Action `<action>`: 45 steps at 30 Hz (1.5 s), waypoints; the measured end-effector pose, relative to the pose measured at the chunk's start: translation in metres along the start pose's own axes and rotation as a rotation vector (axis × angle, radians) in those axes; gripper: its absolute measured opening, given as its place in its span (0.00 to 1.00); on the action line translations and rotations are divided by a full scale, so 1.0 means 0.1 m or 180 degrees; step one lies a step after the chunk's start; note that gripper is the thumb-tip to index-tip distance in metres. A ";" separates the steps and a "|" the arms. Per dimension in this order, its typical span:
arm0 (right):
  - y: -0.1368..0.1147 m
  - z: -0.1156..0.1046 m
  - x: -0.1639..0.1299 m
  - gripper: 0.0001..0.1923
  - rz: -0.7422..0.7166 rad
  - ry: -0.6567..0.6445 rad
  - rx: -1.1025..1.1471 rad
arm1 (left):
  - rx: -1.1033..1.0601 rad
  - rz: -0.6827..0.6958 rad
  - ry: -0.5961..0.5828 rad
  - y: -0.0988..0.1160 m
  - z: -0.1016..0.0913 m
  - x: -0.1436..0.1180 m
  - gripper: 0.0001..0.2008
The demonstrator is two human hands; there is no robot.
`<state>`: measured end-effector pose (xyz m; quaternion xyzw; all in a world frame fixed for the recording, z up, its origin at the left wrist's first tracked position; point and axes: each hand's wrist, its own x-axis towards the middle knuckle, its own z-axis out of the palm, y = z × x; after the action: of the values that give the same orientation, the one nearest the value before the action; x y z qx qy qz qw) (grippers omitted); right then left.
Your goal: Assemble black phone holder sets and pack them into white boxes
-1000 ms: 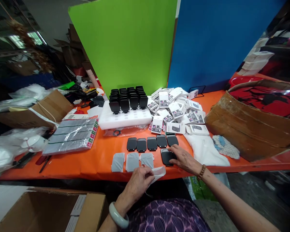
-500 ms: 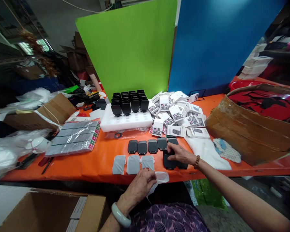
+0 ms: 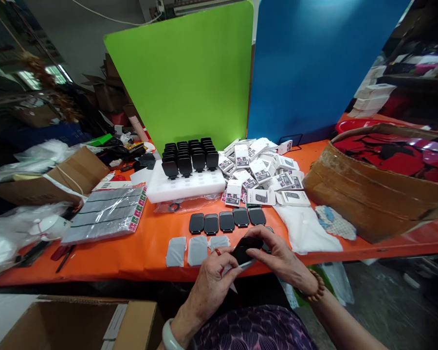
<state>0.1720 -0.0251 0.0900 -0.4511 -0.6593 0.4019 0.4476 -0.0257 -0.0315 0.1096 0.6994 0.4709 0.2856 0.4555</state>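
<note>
Having been lifted off the orange table [image 3: 149, 253], the flat black rounded pad [image 3: 244, 247] is now held above its near edge, clamped between right-hand fingers [image 3: 257, 253]. The left hand [image 3: 213, 279] has been brought up to it, fingers closed on a thin translucent pouch [image 3: 246, 264], which suggests bagging is under way.

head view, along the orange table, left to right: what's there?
brown carton → clear packet of grey sheets → white foam tray of black stands → pile of small white boxes → white cloth → big cardboard box
</note>
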 end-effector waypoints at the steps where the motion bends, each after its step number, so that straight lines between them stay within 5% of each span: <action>1: 0.00 0.01 -0.02 0.09 0.0023 0.0018 -0.0007 | -0.0093 0.0002 0.0059 0.01 0.01 0.00 0.05; 9: -0.13 -0.02 -0.06 0.12 0.0048 -0.0088 -0.0052 | -0.1467 -0.0184 0.0022 0.13 -0.02 0.02 0.09; 14: -0.13 0.02 -0.05 0.24 -0.0130 -0.0376 -0.0183 | -0.1709 -0.0242 -0.0066 0.19 -0.06 0.05 0.10; 22: -0.10 0.08 -0.04 0.27 -0.0280 -0.0596 -0.0242 | -0.1811 -0.0251 -0.0107 0.14 -0.05 0.08 0.09; 33: -0.15 0.02 0.08 0.11 -0.0166 -0.0437 -0.0257 | -0.1852 -0.0123 0.0038 0.16 -0.08 0.16 0.08; 36: -0.12 0.06 0.13 0.14 0.0181 -0.0287 0.0201 | -0.1445 0.0089 0.0482 0.13 -0.08 0.18 0.05; 40: -0.06 0.08 0.21 0.18 0.0643 -0.0240 0.1258 | -0.0491 0.0471 0.1856 0.03 -0.04 0.10 0.03; 42: -0.03 0.09 0.24 0.18 0.0706 -0.0246 0.1605 | -0.0252 0.0454 0.1980 -0.03 0.02 0.03 0.03; 45: -0.02 0.12 0.26 0.18 0.0830 -0.0228 0.2069 | -0.0340 0.0058 0.1549 -0.10 0.13 -0.03 0.10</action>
<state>0.1550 -0.0028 0.0943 -0.3511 -0.4490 0.6601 0.4893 -0.0202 -0.0371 0.0954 0.5892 0.5446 0.4742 0.3625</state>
